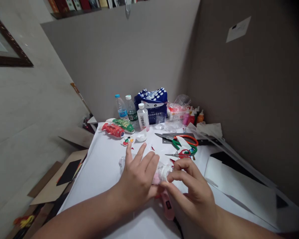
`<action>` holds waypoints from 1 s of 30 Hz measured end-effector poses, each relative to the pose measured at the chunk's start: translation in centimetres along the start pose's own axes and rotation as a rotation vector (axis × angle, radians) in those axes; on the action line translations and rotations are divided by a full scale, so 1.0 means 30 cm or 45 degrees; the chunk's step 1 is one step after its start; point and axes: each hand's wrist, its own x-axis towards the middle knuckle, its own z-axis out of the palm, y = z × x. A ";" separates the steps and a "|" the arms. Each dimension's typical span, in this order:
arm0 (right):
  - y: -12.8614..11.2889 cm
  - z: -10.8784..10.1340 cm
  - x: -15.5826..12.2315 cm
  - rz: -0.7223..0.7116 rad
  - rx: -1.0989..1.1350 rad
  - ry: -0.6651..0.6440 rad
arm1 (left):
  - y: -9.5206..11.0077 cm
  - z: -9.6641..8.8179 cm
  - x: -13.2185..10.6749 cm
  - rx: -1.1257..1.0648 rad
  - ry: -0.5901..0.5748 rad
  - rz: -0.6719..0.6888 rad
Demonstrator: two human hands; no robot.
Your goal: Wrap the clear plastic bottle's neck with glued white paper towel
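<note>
At the far left of the white table [102, 166] lie two painted bottle fish [116, 128], one red and one green, both fully coloured and apparently done. A small paint palette [127, 140] sits just in front of them.

The left hand [139, 177] lies flat with its fingers spread, gripping nothing and pressing down on the body of a clear bottle [163, 172]. That bottle lies on its side near the middle of the table. It looks bare next to the fish, with only a pink patch showing by the neck, so I judge most of the colouring is not yet done (much of the bottle is hidden under the hands).

The right hand [189, 191] has thumb and fingertips pinched closed on the bottle's neck. A pink glue gun [168, 207] lies just beneath, between the wrists.

Farther right are scissors [186, 143] and, at the back, a row of paint bottles [194, 116], standing upright and well away from the hands.
</note>
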 end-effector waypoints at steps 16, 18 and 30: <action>0.128 -0.071 0.053 0.539 -0.088 -0.285 | -0.147 -0.099 0.024 0.262 0.392 0.082; 0.099 -0.035 0.032 0.583 -0.138 -0.553 | -0.166 -0.106 0.028 0.291 0.435 0.086; 0.036 0.054 -0.046 0.728 -0.200 -0.937 | -0.249 -0.144 0.032 0.485 0.485 0.065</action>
